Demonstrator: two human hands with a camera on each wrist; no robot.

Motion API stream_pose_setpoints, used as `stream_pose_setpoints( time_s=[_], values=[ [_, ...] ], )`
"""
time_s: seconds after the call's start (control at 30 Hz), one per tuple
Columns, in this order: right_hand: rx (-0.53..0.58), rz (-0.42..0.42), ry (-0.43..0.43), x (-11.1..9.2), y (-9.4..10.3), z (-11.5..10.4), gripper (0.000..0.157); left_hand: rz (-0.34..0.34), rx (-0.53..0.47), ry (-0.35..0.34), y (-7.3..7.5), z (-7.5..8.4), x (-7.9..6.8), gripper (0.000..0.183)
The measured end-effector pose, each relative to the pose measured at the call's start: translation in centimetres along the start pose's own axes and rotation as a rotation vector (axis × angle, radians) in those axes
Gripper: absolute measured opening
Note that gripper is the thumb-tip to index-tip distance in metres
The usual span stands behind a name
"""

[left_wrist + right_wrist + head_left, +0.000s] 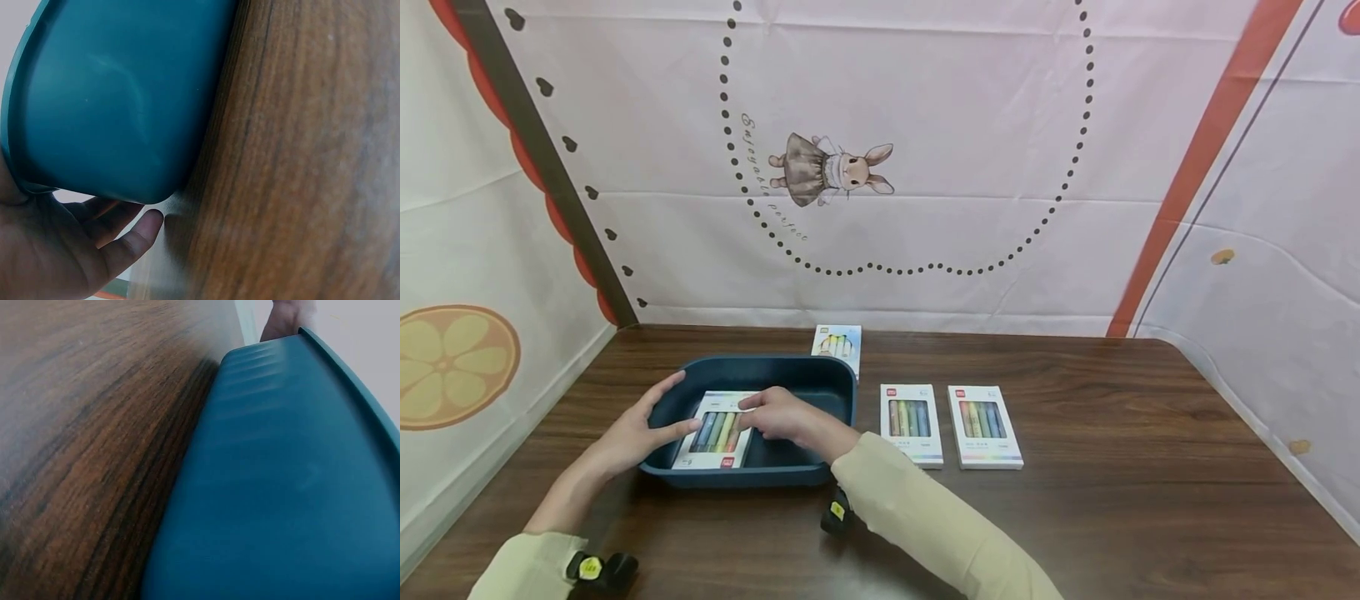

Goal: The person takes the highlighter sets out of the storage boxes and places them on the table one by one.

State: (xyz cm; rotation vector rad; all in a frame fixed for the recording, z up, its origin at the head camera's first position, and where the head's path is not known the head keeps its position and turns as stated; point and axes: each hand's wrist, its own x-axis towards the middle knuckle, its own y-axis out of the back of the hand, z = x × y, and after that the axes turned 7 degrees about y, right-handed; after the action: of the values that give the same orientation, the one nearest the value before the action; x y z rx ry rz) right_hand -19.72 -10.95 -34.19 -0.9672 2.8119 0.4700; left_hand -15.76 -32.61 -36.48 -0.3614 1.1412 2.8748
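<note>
A white crayon box (711, 458) with coloured sticks behind its window lies in the left half of a dark blue plastic bin (737, 477). At the bin's left end, my left hand (628, 433) holds the rim, its thumb reaching inside over the box's left edge. Several of its fingers (134, 240) show outside the bin wall in the left wrist view. Reaching over the front rim, my right hand (778, 414) pinches the right edge of the crayon box with bent fingers. Only the bin's outer wall (269, 469) fills most of the right wrist view; the right hand is hidden there.
Two similar crayon boxes, a nearer one (912, 454) and one farther right (988, 454), lie right of the bin. Another white box (837, 342) lies behind the bin's back right corner. The brown wooden table (1112, 467) ends at a printed cloth backdrop (970, 167).
</note>
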Motion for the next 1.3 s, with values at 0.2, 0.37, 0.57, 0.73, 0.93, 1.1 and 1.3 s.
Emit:
stream_pose_setpoints(
  time_s=[0.2, 0.37, 0.57, 0.73, 0.93, 1.1, 1.3],
  values=[
    [-0.04, -0.018, 0.001, 0.08, -0.24, -0.11, 0.034, -0.001, 0.013, -0.003, 0.05, -0.04, 0.05, 0.091],
    [-0.039, -0.028, 0.009, 0.1, -0.48, -0.04, 0.035, -0.001, 0.022, -0.005, 0.05, -0.08, 0.08, 0.091],
    [-0.034, -0.037, 0.028, 0.16, -0.53, 0.04, 0.034, -0.004, 0.023, -0.002, 0.13, 0.0, 0.07, 0.09],
    [-0.017, -0.044, 0.051, 0.1, -0.49, 0.1, 0.033, -0.006, 0.022, 0.001, 0.21, 0.02, 0.09, 0.091],
    [0.064, -0.04, 0.071, -0.18, -0.57, -0.09, 0.032, -0.009, 0.021, -0.003, 0.29, -0.07, 0.12, 0.091],
    [0.132, -0.021, 0.064, -0.33, -0.78, -0.33, 0.032, -0.011, 0.005, -0.005, 0.32, -0.23, 0.18, 0.091],
    [0.15, -0.009, 0.062, -0.23, -0.93, -0.15, 0.032, -0.01, 0.008, -0.024, 0.17, -0.14, 0.02, 0.088]
  ],
)
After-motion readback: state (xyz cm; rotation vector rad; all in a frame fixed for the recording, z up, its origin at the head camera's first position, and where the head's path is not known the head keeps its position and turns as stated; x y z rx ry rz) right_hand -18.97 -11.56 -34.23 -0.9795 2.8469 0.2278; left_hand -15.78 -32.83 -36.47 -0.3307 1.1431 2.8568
